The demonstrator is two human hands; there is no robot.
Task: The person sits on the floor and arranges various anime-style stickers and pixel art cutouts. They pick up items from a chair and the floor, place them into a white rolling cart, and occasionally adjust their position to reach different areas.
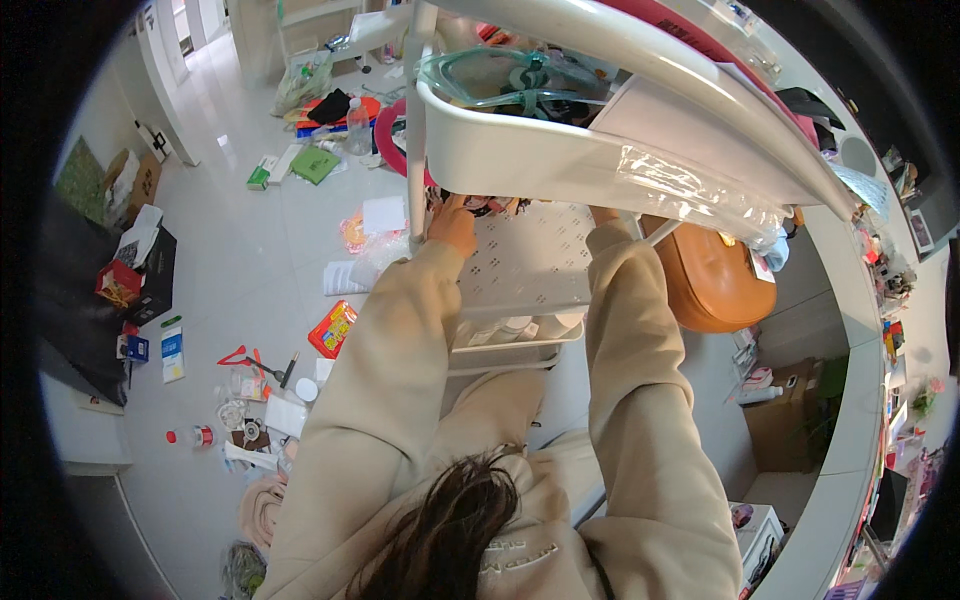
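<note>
Before me stands a white tiered cart; its upper basket (517, 146) is full, with teal-framed clear goggles (525, 79) on top. My left hand (452, 227) reaches in beside the cart's left post, over the middle shelf (525, 255), which has small perforations. Its fingertips are at a bunch of dark patterned items (495, 204), partly hidden by the basket; whether it grips them is unclear. On the shelf's right side, my right hand (604, 214) goes in under the basket, so its fingers are hidden. A brown leather-like bag (712, 274) hangs right of that wrist.
Lower cart baskets (517, 330) hold white containers. Scattered over the floor at left are a red packet (332, 328), papers (384, 214), a plastic bottle (358, 126) and a red-capped bottle (191, 436). A long white counter (859, 405) bearing many items curves along the right.
</note>
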